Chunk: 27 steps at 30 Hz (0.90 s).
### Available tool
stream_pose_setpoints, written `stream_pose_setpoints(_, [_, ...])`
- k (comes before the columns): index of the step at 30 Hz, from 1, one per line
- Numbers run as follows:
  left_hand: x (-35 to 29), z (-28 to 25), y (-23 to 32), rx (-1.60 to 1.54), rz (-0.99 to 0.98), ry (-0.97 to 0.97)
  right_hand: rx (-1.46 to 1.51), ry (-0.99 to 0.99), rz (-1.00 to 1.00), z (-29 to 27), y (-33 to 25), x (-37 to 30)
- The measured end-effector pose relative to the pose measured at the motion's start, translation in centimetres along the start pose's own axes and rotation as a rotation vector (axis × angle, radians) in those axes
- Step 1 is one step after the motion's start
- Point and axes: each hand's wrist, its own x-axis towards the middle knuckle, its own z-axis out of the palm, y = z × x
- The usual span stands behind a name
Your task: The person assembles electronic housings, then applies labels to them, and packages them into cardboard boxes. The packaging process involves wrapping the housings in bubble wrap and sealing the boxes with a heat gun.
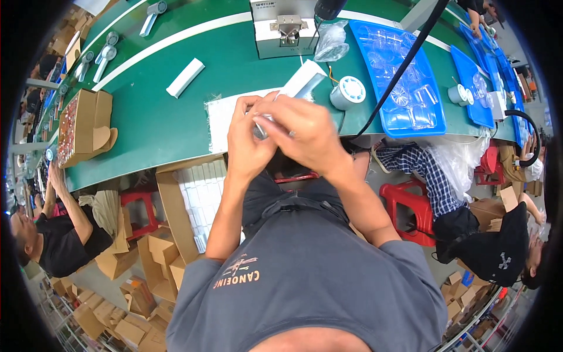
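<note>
- White plastic handle housing (304,77), held in both bare hands above the near edge of a green worktable (158,123); its long trough-shaped end points up and to the right, while its grey round end is mostly covered by fingers.
- Left hand (251,141): fingers curled and clamped around the round end from the left.
- Right hand (311,132): bent over the same end, thumb and fingertips bunched close together; slightly blurred, so I cannot tell whether they grip anything.
- White sheet (220,123) on the table, beneath and left of the hands.
- White trough-shaped shell (185,77) lying alone farther left.
- White round vented unit (348,92) with an orange wire, just right of the housing.
- Blue tray (435,123) beyond that, bearing clear plastic wheels and other clear pieces.
- Clear plastic bag (332,44) between the tray and a white box-shaped device (281,44) with a metal fixture on its front.
- Open cardboard box (97,126) near the table's left end; several handles with round heads (107,54) lie past it.
- Carton of white pieces (202,188) below the table edge, beside the left forearm.
- Co-workers sit at both sides, near red stools (404,211).
</note>
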Motion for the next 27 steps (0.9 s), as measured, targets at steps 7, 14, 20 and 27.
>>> stream_pose_setpoints(7, [-1.2,-3.5,-0.1,-0.325,-0.147,-0.320,-0.264,-0.089,0.150,-7.8,-3.0,2.4])
stream_pose_setpoints(14, [-5.9,-4.4,0.5,-0.916,-0.191,-0.489,-0.062,-0.642,0.344,-15.0,-3.6,1.4])
stream_pose_setpoints(20, [-24.1,-8.0,-19.7,-0.640,-1.104,0.358,-0.022,-0.541,0.341,-28.5,0.7,0.3])
stream_pose_setpoints(27, [-60.9,-15.4,-30.5,1.381,-1.395,-0.778,-0.225,-0.277,0.556,-35.3,17.6,8.1])
